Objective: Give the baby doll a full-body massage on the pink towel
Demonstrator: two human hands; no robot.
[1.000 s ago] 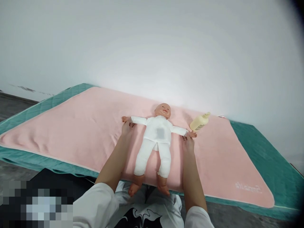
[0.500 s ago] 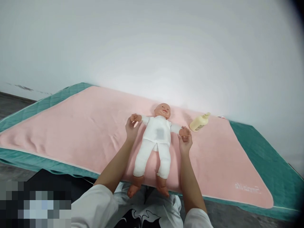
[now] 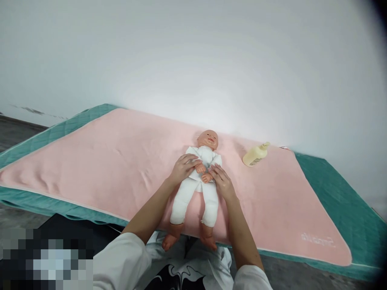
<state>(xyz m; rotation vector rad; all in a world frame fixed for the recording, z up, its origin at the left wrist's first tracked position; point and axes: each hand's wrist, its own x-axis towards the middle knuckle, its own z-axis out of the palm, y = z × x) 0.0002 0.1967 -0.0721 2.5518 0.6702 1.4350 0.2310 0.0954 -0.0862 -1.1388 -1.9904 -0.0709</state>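
A baby doll (image 3: 202,185) in white cloth lies on its back on a pink mat (image 3: 121,161), its head toward the wall and its feet at the mat's near edge. Both doll arms are bent inward, with the doll's hands over its belly. My left hand (image 3: 183,168) rests on the doll's arm at the left side, fingers extended. On the right side, my right hand (image 3: 222,180) lies against the doll's other arm with its fingers spread.
A pale yellow pump bottle (image 3: 254,156) lies tilted on the mat, right of the doll. The green quilted pad (image 3: 335,193) shows around the mat. Behind it stands a white wall (image 3: 193,60). A blurred dark area is at lower left.
Both my hands have moved inward, bringing the doll's arms from spread out to folded over its belly. My fingers have gone from pinching the doll's hands to lying extended on its arms.
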